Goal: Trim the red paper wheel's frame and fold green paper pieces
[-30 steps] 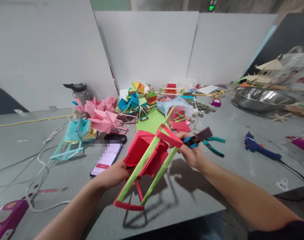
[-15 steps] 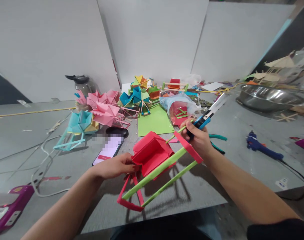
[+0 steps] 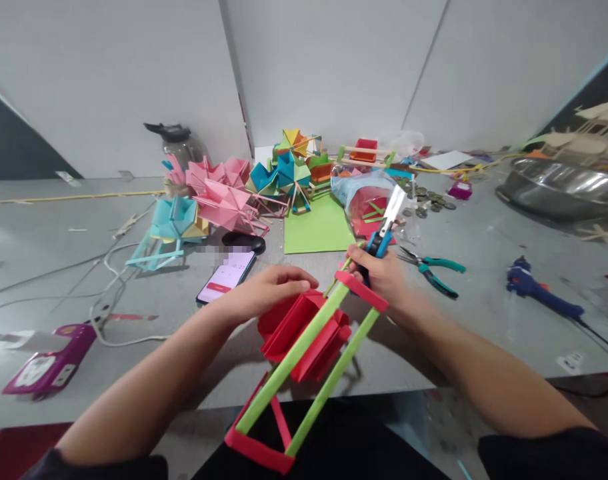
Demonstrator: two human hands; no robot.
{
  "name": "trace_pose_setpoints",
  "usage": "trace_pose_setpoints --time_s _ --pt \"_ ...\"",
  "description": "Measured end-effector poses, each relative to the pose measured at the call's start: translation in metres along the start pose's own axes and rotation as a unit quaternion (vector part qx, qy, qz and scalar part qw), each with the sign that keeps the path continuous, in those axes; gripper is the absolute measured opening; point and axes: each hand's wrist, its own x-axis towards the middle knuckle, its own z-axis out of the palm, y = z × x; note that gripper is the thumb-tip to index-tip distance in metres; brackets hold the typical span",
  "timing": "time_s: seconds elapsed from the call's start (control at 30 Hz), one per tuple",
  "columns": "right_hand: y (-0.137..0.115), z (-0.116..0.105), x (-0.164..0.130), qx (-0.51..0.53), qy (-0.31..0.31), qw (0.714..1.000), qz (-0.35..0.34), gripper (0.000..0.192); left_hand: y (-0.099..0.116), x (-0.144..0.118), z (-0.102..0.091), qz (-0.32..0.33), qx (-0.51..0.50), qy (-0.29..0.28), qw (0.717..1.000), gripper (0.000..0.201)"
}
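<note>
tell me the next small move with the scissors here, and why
Probably lower the scissors to the thin green stick poking out beside the red end strip. The right hand holds the blades pointing up and away from the stick, while the left hand steadies the red folded paper wheel, so the frame looks braced.

My left hand [image 3: 269, 290] rests on top of the red folded-paper wheel on its green stick frame [image 3: 304, 333], which juts over the grey bench's [image 3: 484, 320] near edge. My right hand [image 3: 384, 277] grips its far end along with the blue-handled scissors [image 3: 384, 230]. The smartphone [image 3: 227, 277] lies left; the teal-handled pliers [image 3: 434, 270] lie right. The green paper sheet [image 3: 317, 230] lies behind.
</note>
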Motion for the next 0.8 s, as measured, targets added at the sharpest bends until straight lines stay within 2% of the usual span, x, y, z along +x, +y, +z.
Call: trace_pose_setpoints --time_s 0.07,0.17,0.3,0.4,0.57,0.67,0.8 --pt "0.008 0.005 -0.002 0.008 -0.002 1.0 0.012 0.048 0.0 0.006 -0.001 -0.016 -0.025 -0.07 0.997 0.038" --pt "0.019 0.013 -0.006 0.033 -0.019 0.998 0.053 0.048 -0.006 0.015 -0.007 -0.026 -0.019 -0.12 0.992 0.03" --pt "0.027 0.022 -0.012 0.066 -0.033 0.993 0.094 0.051 -0.023 0.022 -0.004 -0.071 -0.114 -0.15 0.98 0.034" --pt "0.027 0.024 -0.014 0.074 -0.021 0.993 0.093 0.054 -0.034 0.021 0.006 -0.079 -0.175 -0.144 0.971 0.039" --pt "0.024 0.024 -0.018 0.079 -0.042 0.992 0.084 0.054 -0.041 0.017 0.013 -0.103 -0.214 -0.181 0.955 0.03" --pt "0.025 0.024 -0.022 0.083 -0.075 0.989 0.098 0.055 -0.048 0.02 0.012 -0.111 -0.228 -0.227 0.94 0.034" --pt "0.03 0.024 -0.025 0.093 -0.082 0.986 0.108 0.058 -0.062 0.024 0.01 -0.114 -0.247 -0.251 0.929 0.037"
